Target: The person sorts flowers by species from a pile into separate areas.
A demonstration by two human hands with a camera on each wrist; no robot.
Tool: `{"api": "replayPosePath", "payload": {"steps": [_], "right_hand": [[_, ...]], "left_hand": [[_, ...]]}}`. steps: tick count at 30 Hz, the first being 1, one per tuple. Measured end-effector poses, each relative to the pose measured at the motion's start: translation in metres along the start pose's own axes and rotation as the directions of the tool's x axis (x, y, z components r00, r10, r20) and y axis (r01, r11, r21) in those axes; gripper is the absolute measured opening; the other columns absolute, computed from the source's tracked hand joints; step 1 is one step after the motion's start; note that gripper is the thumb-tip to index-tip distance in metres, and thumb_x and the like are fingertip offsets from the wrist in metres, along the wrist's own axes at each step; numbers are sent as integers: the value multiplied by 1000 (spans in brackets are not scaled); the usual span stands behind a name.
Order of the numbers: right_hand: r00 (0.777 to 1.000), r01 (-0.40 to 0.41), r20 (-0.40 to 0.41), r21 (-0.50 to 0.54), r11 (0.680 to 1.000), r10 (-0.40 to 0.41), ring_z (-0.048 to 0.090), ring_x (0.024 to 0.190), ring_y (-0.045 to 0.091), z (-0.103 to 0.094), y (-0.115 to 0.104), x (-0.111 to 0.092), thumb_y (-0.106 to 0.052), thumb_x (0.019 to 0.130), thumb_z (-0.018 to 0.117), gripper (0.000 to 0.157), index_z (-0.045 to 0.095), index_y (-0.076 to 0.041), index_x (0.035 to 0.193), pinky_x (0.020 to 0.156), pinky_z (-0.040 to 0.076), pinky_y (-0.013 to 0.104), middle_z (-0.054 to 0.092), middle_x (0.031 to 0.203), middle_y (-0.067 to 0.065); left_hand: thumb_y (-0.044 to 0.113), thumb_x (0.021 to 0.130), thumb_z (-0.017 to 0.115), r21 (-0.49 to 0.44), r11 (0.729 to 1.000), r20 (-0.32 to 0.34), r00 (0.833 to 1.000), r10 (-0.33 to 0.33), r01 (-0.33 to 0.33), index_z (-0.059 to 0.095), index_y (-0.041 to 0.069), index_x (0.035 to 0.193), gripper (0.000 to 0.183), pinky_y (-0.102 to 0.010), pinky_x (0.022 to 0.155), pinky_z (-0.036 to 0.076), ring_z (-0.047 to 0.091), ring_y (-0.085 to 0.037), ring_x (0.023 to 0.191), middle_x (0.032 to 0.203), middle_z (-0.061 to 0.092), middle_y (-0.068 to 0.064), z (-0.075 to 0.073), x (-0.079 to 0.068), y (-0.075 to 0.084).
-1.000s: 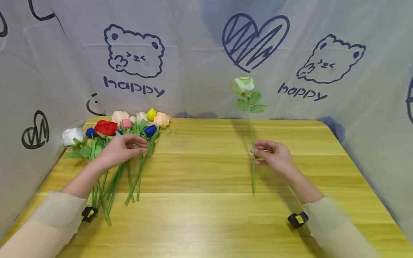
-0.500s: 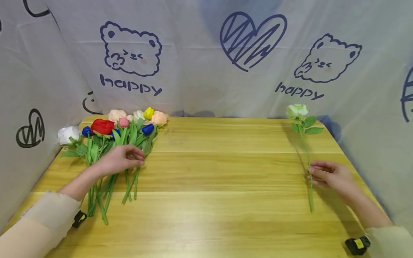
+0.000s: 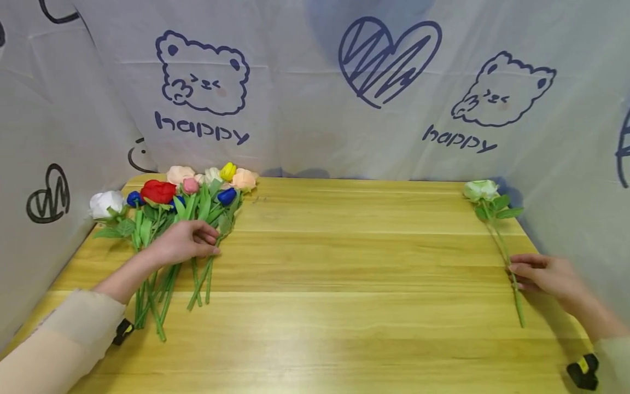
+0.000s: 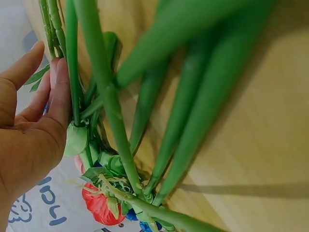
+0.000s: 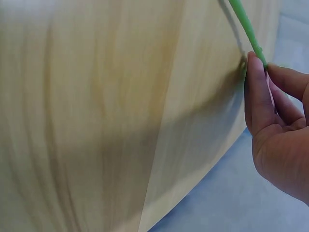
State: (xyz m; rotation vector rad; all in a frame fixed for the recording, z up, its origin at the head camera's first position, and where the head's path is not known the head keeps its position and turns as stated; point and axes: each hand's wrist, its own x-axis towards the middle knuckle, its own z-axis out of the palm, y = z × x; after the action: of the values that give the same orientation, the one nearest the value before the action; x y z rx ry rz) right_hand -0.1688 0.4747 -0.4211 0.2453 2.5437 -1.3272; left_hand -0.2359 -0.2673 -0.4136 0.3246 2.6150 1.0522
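Observation:
My right hand (image 3: 556, 278) pinches the stem of a pale green rose (image 3: 481, 190) between thumb and fingers, low over the right side of the table. In the right wrist view the green stem (image 5: 246, 24) runs up from the fingertips, its shadow close beside it. My left hand (image 3: 183, 241) lies over a bunch of artificial flowers at the left, thumb and fingers apart. In the left wrist view its fingers (image 4: 59, 92) reach alongside several green stems (image 4: 104, 67). The bunch includes a red rose (image 3: 158, 191), a white rose (image 3: 107, 204) and a blue tulip (image 3: 227, 196).
The wooden table (image 3: 334, 262) stretches between the two hands. A grey-white cloth (image 3: 305, 126) with drawn bears and hearts hangs behind it and along the sides. A yellow tulip (image 3: 228, 171) and a peach rose (image 3: 244, 179) lie near the back edge.
My right hand has carried the green rose from the middle right to the table's right side and lowered it. The left hand stays over the bunch, nearly still.

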Motion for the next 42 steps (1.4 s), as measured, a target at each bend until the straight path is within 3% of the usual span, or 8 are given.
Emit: {"api": "replayPosePath", "payload": {"steps": [5,8,13,19,22,26,33,42], "right_hand": [[999,-8,-31,12,1000,8,72,77,5,-6,4,4,-15,107,59,39,61,16,130,70,64,28,69,90,-22],[998,3,-60,-1,1000,-3,71,75,3,-8,4,4,-15,106,61,38,63,17,127,68,63,26,68,87,-26],[995,12,-97,-78,997,-19,71,74,1,-8,3,4,-15,106,61,48,54,24,131,69,63,26,71,89,-20],[993,-5,-114,-174,985,-15,71,74,3,-6,1,5,-19,107,60,52,51,22,137,69,63,28,78,98,5],[993,-12,-115,-200,980,-11,71,74,3,-5,1,6,-22,107,60,53,51,20,138,68,63,28,77,99,5],[993,-19,-115,-199,980,-4,72,74,4,-4,0,7,-24,107,61,54,52,20,138,68,63,28,78,98,4],[992,-16,-124,-185,983,-7,72,74,6,-2,-1,6,-25,109,54,56,50,21,139,68,64,30,77,104,15],[982,-47,-185,-140,989,21,71,73,6,4,-3,5,-35,108,53,66,44,20,145,68,64,31,74,105,13]], "left_hand": [[22,90,84,24,1000,-16,1000,-1,1,70,-4,119,42,-29,75,56,68,-21,93,107,72,-13,2,2,3],[24,89,85,32,999,-24,1000,-6,7,71,-3,119,43,-29,76,57,69,-20,93,107,73,-11,3,5,4],[25,88,87,33,999,-35,999,-21,23,72,-1,119,43,-31,78,57,70,-19,92,106,75,-8,5,7,6],[22,86,87,29,998,-48,998,-51,52,74,-1,117,41,-31,78,55,70,-18,91,103,76,-6,5,5,8],[19,86,86,16,998,-53,996,-67,68,74,-2,117,39,-30,76,55,70,-18,90,102,76,-7,5,5,9],[15,86,84,-35,995,-54,994,-95,93,72,-5,118,39,-29,71,58,69,-16,85,103,75,-12,6,2,10],[4,89,79,-194,970,-9,989,-150,146,65,-14,124,42,-32,69,64,71,-17,78,105,72,-18,7,1,12],[5,90,78,-181,969,23,985,-168,170,68,-11,126,40,-32,72,64,72,-17,86,118,71,-24,7,1,14]]}}
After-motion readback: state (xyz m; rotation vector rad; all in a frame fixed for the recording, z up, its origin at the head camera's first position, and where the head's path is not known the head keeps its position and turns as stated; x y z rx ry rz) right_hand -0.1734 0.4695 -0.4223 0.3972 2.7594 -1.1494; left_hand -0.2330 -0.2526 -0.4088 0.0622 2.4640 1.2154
